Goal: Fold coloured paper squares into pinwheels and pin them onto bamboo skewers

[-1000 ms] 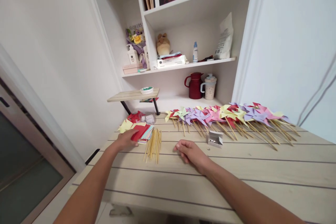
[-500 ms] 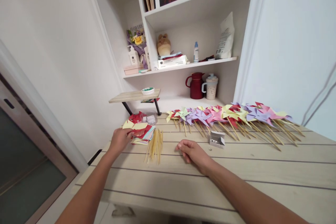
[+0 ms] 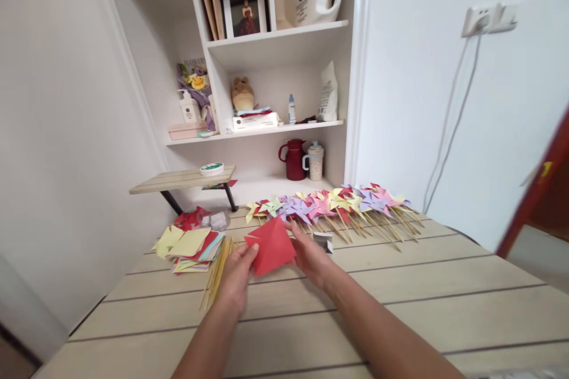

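Between both hands, above the table, is a red paper square [image 3: 272,247] with crease or cut lines toward its middle. My left hand [image 3: 239,275] pinches its left corner, thumb on top. My right hand [image 3: 311,256] holds the right edge, its fingers partly hidden behind the paper. Left of my left hand lies a bundle of thin wooden sticks [image 3: 216,269], partly covered by that hand. Beside it sits a stack of coloured paper squares [image 3: 192,247] with yellow on top. A small open box [image 3: 323,242] is just behind my right hand.
Finished paper pinwheels [image 3: 322,207] on sticks lie in a row along the back. At the back left are a clear container [image 3: 217,222] and a low wooden stand [image 3: 186,179] bearing a round tape-like item [image 3: 212,169]. A red jug [image 3: 294,160] stands behind.
My left hand has come away from the paper stack to the right with a red sheet. My right hand has joined it on the sheet. The view has turned right.
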`<state>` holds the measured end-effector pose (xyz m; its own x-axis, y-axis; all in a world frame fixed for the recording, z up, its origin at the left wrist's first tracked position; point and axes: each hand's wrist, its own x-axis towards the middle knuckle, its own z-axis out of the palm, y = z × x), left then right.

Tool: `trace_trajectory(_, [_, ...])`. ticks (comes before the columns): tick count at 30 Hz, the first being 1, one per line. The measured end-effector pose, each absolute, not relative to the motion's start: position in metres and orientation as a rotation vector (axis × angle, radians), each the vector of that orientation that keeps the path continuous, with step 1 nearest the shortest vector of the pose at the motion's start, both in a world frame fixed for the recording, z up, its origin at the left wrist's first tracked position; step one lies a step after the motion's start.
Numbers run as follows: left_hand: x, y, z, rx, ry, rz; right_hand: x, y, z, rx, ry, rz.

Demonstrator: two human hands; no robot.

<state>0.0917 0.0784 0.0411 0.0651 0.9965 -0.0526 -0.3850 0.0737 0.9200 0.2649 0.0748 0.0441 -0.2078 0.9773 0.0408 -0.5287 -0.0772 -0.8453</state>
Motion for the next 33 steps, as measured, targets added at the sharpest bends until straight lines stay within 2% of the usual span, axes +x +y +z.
trace_trajectory(6, [0.128,0.073,0.039,0.938,0.835,1.429,0.278,0.08,0.047,-0.852,-0.883,1.385])
trace_trajectory(15, [0.122,0.07,0.03,1.049,0.795,1.521,0.287,0.089,0.042,-0.79,-0.782,1.223])
trace_trajectory(22, [0.125,0.073,0.027,1.026,0.73,1.405,0.282,0.088,0.04,-0.78,-0.812,1.244])
trace_trajectory(33, [0.125,0.09,0.007,1.129,0.924,1.422,0.28,0.083,0.043,-0.803,-0.965,1.319])
